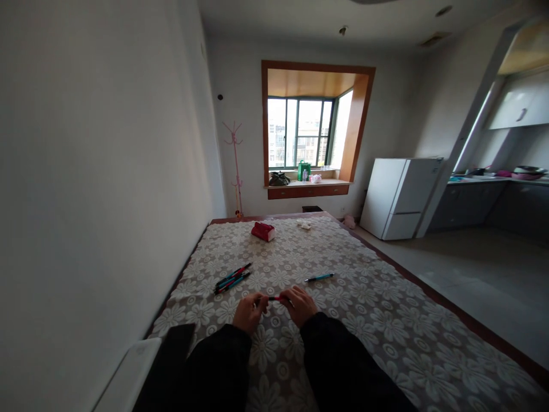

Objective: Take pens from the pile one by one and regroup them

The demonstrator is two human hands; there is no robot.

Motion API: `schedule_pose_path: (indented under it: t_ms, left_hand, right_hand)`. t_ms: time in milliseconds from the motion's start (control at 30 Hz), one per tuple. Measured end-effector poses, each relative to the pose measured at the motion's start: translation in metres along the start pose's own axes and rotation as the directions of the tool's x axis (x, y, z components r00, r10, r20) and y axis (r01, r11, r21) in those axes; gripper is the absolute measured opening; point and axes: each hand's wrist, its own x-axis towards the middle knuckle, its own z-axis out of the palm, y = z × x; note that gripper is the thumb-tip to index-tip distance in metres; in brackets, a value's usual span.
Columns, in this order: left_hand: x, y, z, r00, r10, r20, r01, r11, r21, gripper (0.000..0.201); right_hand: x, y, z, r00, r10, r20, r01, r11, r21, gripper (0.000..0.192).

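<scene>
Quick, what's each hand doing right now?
Left hand: closed, holding one end of a red-and-black pen.
Right hand: closed, holding the same pen's other end.

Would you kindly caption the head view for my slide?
Left hand and right hand hold a red-black pen over a flowered cloth.

Slim pen, black and red, held near level, crosswise between left fingers and right fingers. Black stretch bare just beside left fingers, red part running into grip of right fingers. Both ends hidden behind fingers. Only short middle length visible between them; too small to tell whether pen is whole or parted
</scene>
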Motion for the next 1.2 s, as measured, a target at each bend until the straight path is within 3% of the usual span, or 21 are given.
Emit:
schedule_pose_path:
  t_ms: [100,367,567,767,933,1200]
  left_hand:
    - [0.0002,0.0001,0.0002,1.0,0.009,-0.029,-0.009,1.0,0.001,0.025]
    - [0.0001,-0.0026,-0.001,0.997,-0.055,-0.049,0.055,0.998,0.008,0.047]
    - [0.0014,-0.0027,-0.0027,0.995,0.016,-0.094,-0.015,1.0,0.011,0.026]
    - [0.0013,-0.0035,0.0001,0.998,-0.026,-0.051,0.025,1.0,-0.014,0.048]
    - [0.0005,-0.004,-0.0009,0.999,0.02,-0.045,-0.018,0.998,0.054,0.042]
    - [-0.0013,-0.0019,-0.0053,0.982,0.166,-0.086,-0.154,0.979,0.131,0.026]
  right_hand:
    - [0.0,0.0027,0.0,0.999,0.005,0.036,-0.004,1.0,-0.023,0.025]
    - [0.001,0.0017,-0.0041,1.0,-0.005,0.009,0.005,1.0,0.031,0.023]
    - [-0.0001,0.003,-0.0002,0.998,0.034,0.056,-0.033,0.999,-0.019,0.03]
    - [0.0015,0.0034,-0.0018,0.999,-0.048,-0.024,0.048,0.999,0.019,0.022]
    - [0.0013,0.0014,-0.0027,0.999,-0.052,0.017,0.052,0.999,-0.005,0.023]
    - [0.001,0.0064,0.0029,0.995,0.086,0.054,-0.09,0.994,0.069,0.028]
